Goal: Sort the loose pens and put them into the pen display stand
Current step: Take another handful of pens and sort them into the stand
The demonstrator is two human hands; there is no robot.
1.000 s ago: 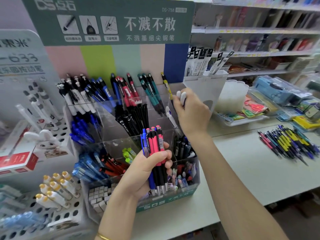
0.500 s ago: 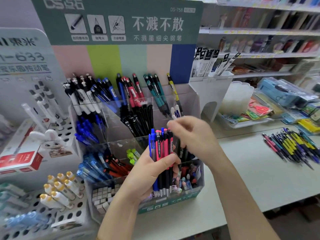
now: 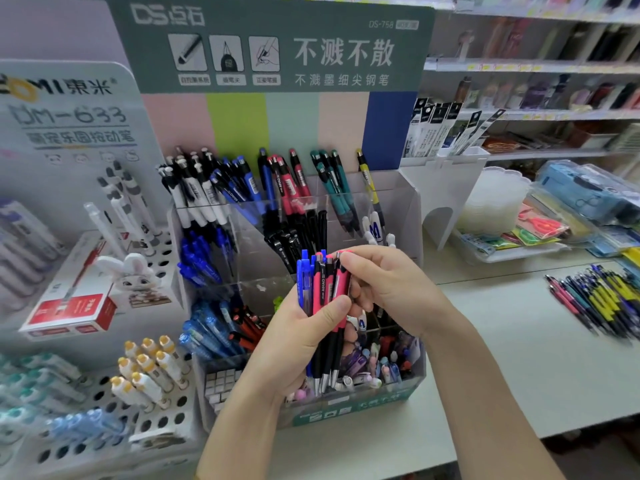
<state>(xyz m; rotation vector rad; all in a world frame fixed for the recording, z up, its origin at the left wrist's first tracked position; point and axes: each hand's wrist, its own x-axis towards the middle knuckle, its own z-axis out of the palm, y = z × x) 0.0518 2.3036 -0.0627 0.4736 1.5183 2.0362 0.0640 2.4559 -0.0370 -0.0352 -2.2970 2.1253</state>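
— Pens [image 3: 323, 289] first: where are they?
— A mixed bunch, blue and pink, stands tips down in the left hand [image 3: 294, 344], fingers and thumb wrapped round the barrels, just in front of the pen display stand [image 3: 410, 216]. More loose pens [image 3: 602, 299] lie heaped near the right edge of the tabletop [image 3: 502, 358], well apart from the stand.
— And the right hand [image 3: 391, 285]?
— Its fingers curl over the top of the bunch and seem to pinch one pink pen [image 3: 341, 282] at the bunch's right side.
— So which step is this?
— Sorting by colour, I'd judge: one pen being picked out. Next it needs drawing up clear of its neighbours, then carrying to the matching compartment.
— What's in the stand?
— Back row, left to right: white-bodied pens [image 3: 194, 192], blue pens [image 3: 244, 181], pink-red pens [image 3: 291, 183], teal pens [image 3: 332, 181], a single yellow pen [image 3: 365, 178]. The pink one probably belongs with the pink-red group, mid-row.
— Lower down?
— Middle row: dark blue pens [image 3: 197, 258] at left, black pens [image 3: 294, 233] in the centre, a few white pens [image 3: 375, 230] at right. The front row has clear blue pens [image 3: 207, 330] and red-and-black pens [image 3: 246, 327]. The lowest compartments hold small white blocks [image 3: 221, 382] and mixed small pieces [image 3: 381, 368] I can't identify.
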